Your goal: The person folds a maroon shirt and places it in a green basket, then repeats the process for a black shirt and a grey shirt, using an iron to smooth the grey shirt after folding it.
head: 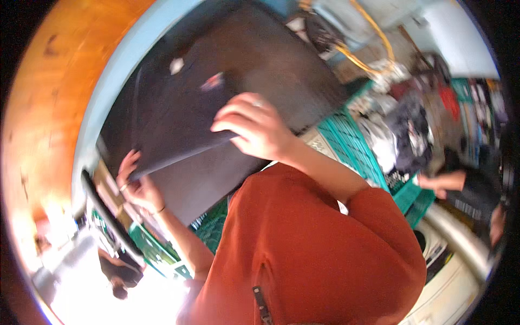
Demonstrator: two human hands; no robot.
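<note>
A dark piece of cloth (174, 113), which looks like a garment, lies spread over a dark tabletop (292, 61). Its near edge runs as a straight fold between my two hands. At the left end of that edge, my left hand (140, 185) pinches the cloth between thumb and fingers. My right hand (256, 126), fingers bent, holds the edge's other end; its fingertips are blurred. Beyond the hands, a small white piece (176, 66) and a small red and white patch (212, 81) show on the dark cloth.
Green plastic crates (353, 142) stand to the right, near piled clothes or cloth (410, 130). A co-worker's arm (447, 181) reaches in at far right. Yellow cord (386, 36) hangs at upper right. Another person (120, 270) is at lower left, beyond a dark curved bar (109, 215).
</note>
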